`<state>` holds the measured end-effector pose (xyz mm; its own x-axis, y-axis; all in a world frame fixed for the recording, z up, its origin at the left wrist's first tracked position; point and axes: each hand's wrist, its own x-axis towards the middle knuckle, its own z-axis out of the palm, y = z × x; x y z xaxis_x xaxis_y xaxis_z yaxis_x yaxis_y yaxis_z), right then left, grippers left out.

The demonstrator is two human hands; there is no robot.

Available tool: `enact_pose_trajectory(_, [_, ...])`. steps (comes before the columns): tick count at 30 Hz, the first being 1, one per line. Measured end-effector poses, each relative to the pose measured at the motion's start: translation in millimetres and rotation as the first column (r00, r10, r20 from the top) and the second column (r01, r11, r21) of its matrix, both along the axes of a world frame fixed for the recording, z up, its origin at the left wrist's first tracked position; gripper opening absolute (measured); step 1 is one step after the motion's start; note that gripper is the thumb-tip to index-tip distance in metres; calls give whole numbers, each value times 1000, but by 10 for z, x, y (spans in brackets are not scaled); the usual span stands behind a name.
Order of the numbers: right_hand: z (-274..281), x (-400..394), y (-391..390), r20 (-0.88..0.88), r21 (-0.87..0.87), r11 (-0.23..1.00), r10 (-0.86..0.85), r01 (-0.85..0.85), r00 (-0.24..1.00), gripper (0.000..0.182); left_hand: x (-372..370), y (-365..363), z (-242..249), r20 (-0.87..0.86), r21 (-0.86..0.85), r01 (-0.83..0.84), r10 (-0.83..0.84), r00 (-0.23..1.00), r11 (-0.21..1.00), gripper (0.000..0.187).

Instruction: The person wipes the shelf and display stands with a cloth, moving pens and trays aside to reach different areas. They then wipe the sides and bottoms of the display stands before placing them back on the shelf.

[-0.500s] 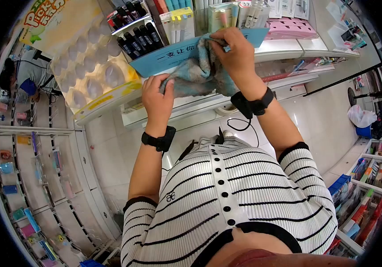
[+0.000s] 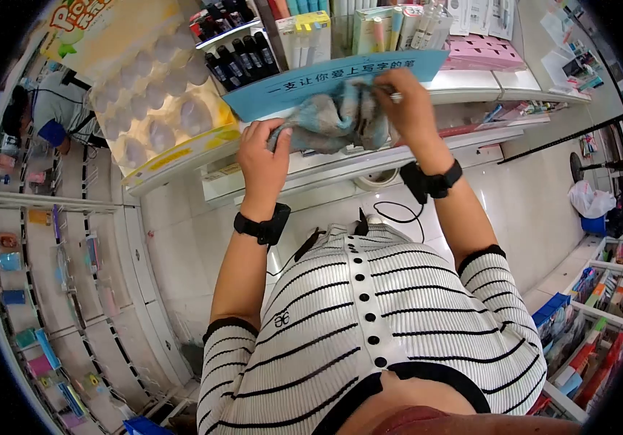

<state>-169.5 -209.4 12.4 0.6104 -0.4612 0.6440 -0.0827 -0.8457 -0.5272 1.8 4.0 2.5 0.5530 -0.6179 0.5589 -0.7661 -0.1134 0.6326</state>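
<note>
A crumpled grey and blue cloth (image 2: 337, 119) lies between my hands, against the front of a blue sign (image 2: 289, 87) with dark printed characters. My left hand (image 2: 262, 154) pinches the cloth's left end near the sign's lower edge. My right hand (image 2: 407, 101), slightly blurred, has its fingers closed on the cloth's upper right end. Behind the sign stand black markers (image 2: 242, 61) in a white rack and a white and yellow box (image 2: 304, 40) of pens.
A yellow display tray (image 2: 181, 148) with clear domes stands at the left of the counter. Pink boxes (image 2: 482, 54) are at the right. Shelves with packets line both sides. A person (image 2: 61, 109) is at the far left, and a white bag (image 2: 590, 197) at the right.
My right hand has moved right and down, away from the sign's top edge, with the cloth's end. The cloth has shifted slightly right. The left hand still holds its end.
</note>
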Motion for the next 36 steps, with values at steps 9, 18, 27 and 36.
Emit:
enact_pose_trajectory(9, [32,-244,-99,111,-64,992,-99,106,989,23,33,148,185,-112,-71,-111,102,988,991,15])
enact_pose_trajectory(18, [-402,7,12,116,-161,971,-157,175,981,21,451,-107,350,64,-257,-297,322,944,920,17])
enact_pose_trajectory(27, [-482,26,-11,156,-195,966,-142,171,978,21,302,-66,42,485,45,-402,332,809,915,18])
enact_pose_trajectory(36, [-495,18,-25,153,-231,957,-144,177,978,22,478,-78,393,446,-209,-468,509,736,859,16])
